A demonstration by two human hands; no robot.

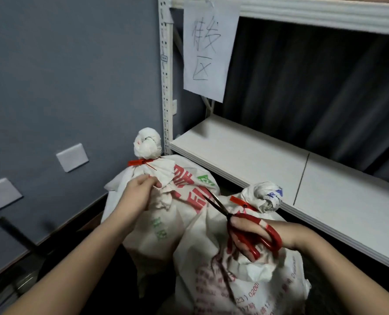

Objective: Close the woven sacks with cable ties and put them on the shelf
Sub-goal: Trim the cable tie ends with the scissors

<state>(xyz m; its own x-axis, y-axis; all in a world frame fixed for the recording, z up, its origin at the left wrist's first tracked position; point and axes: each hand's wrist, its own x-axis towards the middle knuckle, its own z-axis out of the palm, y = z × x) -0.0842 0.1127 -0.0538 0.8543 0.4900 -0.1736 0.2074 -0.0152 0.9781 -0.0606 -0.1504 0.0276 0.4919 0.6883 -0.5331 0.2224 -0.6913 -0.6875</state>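
Two white woven sacks stand on the floor beside the shelf. The far sack (179, 185) has a twisted neck bound by a red cable tie (141, 161). My left hand (141, 189) pinches the tie's thin loose tail just below the neck. The near sack (229, 269) is also tied with a red cable tie (241, 202) under its bunched top. My right hand (250, 233) holds red-handled scissors (254, 237), with the dark blades pointing up and left toward the far sack.
A white metal shelf board (268, 160) runs to the right, with an upright post (166, 87) and a paper sign (209, 46) hanging from the upper shelf. A grey wall with socket plates (72, 157) is on the left. A dark curtain hangs behind the shelf.
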